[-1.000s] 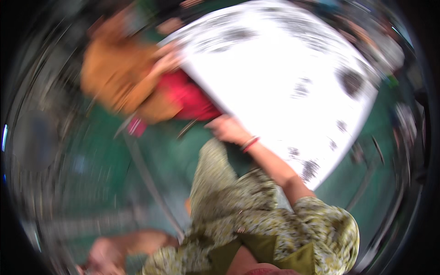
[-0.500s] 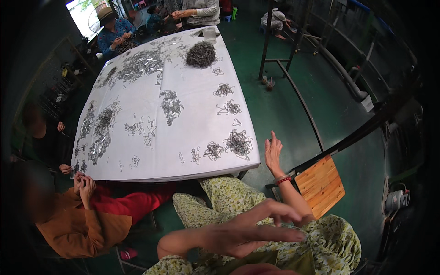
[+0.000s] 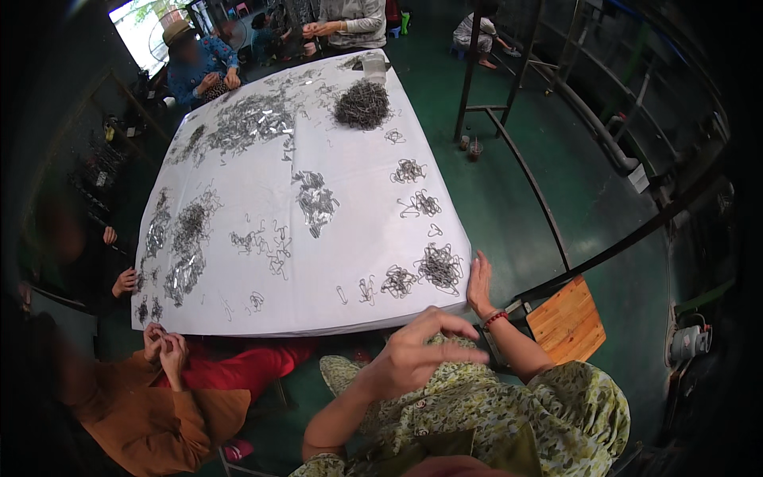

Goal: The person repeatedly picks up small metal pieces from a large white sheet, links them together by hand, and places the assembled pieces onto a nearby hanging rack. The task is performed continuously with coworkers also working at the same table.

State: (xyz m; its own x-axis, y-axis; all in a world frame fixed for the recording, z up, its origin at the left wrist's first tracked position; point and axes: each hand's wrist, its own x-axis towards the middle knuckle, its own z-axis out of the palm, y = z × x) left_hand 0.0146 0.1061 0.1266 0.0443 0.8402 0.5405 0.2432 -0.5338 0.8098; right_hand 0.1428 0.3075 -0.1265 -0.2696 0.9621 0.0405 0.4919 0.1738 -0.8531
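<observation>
At the near right corner of the white-covered table, my right hand lies with straight fingers against the edge; a red beaded bracelet circles its wrist. My left hand hangs in the air over my lap, just short of the near edge. Its fingers point right, somewhat spread, and nothing shows in them. Closest to both hands are a pile of bent metal wire hooks and a smaller hook pile left of it. Further small hook clusters line the right side.
A big dark heap of hooks sits far right, beside a clear plastic container. Small shiny pieces lie mid-table. A co-worker in brown sits at my left; others work across. A wooden stool and metal frame stand right.
My right hand has come from beside the table, index finger raised, to rest against its corner. My left hand has risen from my lap toward the table edge. The view has shifted slightly.
</observation>
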